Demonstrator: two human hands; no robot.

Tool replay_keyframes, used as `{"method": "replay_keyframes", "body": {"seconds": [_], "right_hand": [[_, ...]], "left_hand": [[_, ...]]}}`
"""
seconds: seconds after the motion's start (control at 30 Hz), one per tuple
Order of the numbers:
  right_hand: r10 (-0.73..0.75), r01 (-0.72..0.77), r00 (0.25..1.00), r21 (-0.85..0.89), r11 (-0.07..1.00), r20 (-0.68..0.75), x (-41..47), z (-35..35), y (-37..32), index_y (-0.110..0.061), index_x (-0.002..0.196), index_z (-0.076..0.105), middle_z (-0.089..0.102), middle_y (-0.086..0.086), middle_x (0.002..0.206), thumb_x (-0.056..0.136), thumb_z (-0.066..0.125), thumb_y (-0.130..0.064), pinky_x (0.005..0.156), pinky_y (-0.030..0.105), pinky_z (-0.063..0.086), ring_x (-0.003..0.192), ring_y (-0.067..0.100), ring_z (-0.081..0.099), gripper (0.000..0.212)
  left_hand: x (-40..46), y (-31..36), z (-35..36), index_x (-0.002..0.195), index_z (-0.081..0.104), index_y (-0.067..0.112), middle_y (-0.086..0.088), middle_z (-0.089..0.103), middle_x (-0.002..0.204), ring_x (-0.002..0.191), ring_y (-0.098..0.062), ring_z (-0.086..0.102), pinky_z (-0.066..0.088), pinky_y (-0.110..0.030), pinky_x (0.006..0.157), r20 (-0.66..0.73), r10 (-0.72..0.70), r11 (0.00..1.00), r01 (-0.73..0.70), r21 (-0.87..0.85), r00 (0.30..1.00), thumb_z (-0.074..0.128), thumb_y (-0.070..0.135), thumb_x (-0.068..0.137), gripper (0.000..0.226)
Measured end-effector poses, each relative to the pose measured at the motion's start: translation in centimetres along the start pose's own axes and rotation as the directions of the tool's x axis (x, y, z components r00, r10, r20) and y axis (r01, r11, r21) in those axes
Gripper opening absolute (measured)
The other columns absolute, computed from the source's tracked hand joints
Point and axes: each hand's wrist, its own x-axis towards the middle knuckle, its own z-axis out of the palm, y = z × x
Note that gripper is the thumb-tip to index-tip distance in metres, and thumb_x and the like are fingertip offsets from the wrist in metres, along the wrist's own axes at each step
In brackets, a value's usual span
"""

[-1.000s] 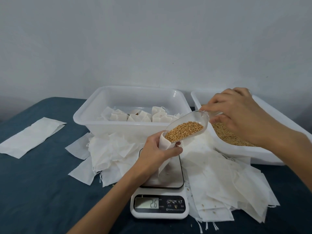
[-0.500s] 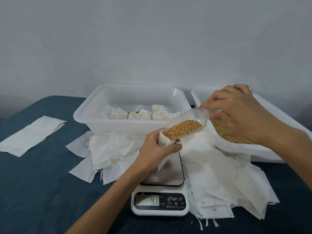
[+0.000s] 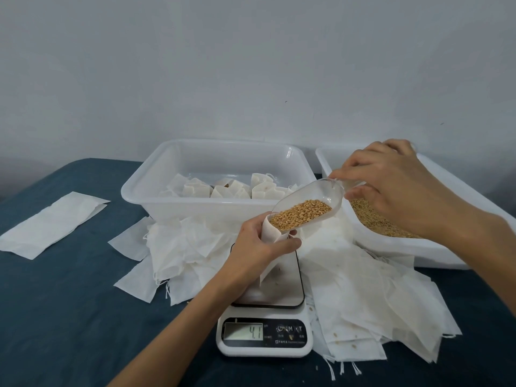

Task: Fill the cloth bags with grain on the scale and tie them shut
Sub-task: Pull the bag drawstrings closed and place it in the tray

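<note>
Scoop [image 3: 307, 208] barely moved, right hand [image 3: 396, 188] gripping it, left hand [image 3: 259, 247] holding seemingly open bag [image 3: 272, 233].

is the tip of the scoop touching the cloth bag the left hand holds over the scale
Touching. In the head view the clear scoop has its lip resting in the open mouth of the cloth bag, which the left hand grips, with no gap between them.
</note>
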Motion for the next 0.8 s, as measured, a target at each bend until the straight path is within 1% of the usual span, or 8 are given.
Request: {"method": "replay_keyframes", "body": {"seconds": [0.13,0.23,0.3,0.4,0.5,0.67,0.8], "right_hand": [[0.0,0.0,1.0,0.002,1.0,0.001,0.02,0.02,-0.07,-0.023,0.116,0.074,0.068,-0.004,0.104,0.087,0.076,-0.011,0.104,0.044,0.023,0.104,0.026,0.057,0.031],[-0.003,0.003,1.0,-0.001,1.0,-0.003,0.05,-0.02,-0.16,-0.022,0.116,0.074,0.068,-0.004,0.103,0.087,0.076,-0.012,0.104,0.045,0.024,0.105,0.027,0.057,0.031],[-0.001,0.001,1.0,-0.003,1.0,-0.001,0.06,-0.12,-0.23,-0.023,0.116,0.074,0.068,-0.003,0.103,0.087,0.075,-0.012,0.104,0.046,0.024,0.105,0.027,0.057,0.031],[0.001,-0.001,1.0,-0.008,1.0,0.005,0.09,-0.19,-0.29,-0.023,0.118,0.074,0.068,-0.003,0.105,0.089,0.074,-0.013,0.105,0.045,0.023,0.106,0.027,0.056,0.031],[-0.002,0.002,1.0,-0.007,1.0,0.004,0.08,-0.14,-0.3,-0.022,0.117,0.074,0.068,-0.003,0.105,0.088,0.074,-0.013,0.106,0.046,0.024,0.106,0.027,0.057,0.03],[-0.004,0.004,1.0,-0.021,1.0,0.002,0.09,0.07,-0.22,-0.023,0.117,0.074,0.068,-0.003,0.105,0.088,0.075,-0.013,0.105,0.047,0.025,0.105,0.027,0.057,0.031],[-0.011,0.01,1.0,-0.017,1.0,-0.011,0.11,0.22,-0.18,-0.021,0.115,0.075,0.069,-0.002,0.103,0.086,0.077,-0.01,0.104,0.048,0.026,0.103,0.028,0.058,0.031]], "left_hand": [[0.01,-0.02,-0.06,0.107,0.073,0.017,0.002,0.077,0.097,0.09,-0.017,0.071,0.057,-0.035,0.081,-0.009,0.0,1.0,0.0,0.001,1.0,0.081,0.028,0.072,0.038],[0.04,0.0,-0.11,0.108,0.073,0.017,0.003,0.077,0.097,0.089,-0.016,0.071,0.057,-0.031,0.078,-0.006,0.001,1.0,-0.001,-0.002,1.0,0.081,0.028,0.072,0.038],[0.09,-0.03,-0.18,0.109,0.072,0.016,0.004,0.077,0.096,0.088,-0.014,0.07,0.057,-0.028,0.076,-0.001,-0.001,1.0,0.001,-0.005,1.0,0.083,0.024,0.076,0.036],[0.18,-0.08,-0.26,0.108,0.072,0.018,0.003,0.077,0.097,0.086,-0.011,0.069,0.056,-0.025,0.074,-0.004,0.0,1.0,0.0,-0.01,1.0,0.085,0.013,0.083,0.028],[0.18,-0.11,-0.28,0.107,0.073,0.02,0.003,0.078,0.098,0.084,-0.009,0.069,0.056,-0.022,0.072,-0.012,0.007,1.0,-0.007,-0.007,1.0,0.085,0.014,0.084,0.027],[0.19,-0.19,-0.33,0.109,0.073,0.02,0.006,0.077,0.099,0.086,-0.009,0.069,0.055,-0.021,0.073,-0.008,0.006,1.0,-0.006,-0.007,1.0,0.084,0.012,0.086,0.027],[0.19,-0.18,-0.28,0.108,0.073,0.02,0.008,0.077,0.096,0.084,-0.007,0.069,0.056,-0.021,0.073,-0.015,0.004,1.0,-0.004,-0.003,1.0,0.083,0.012,0.086,0.026]]}}
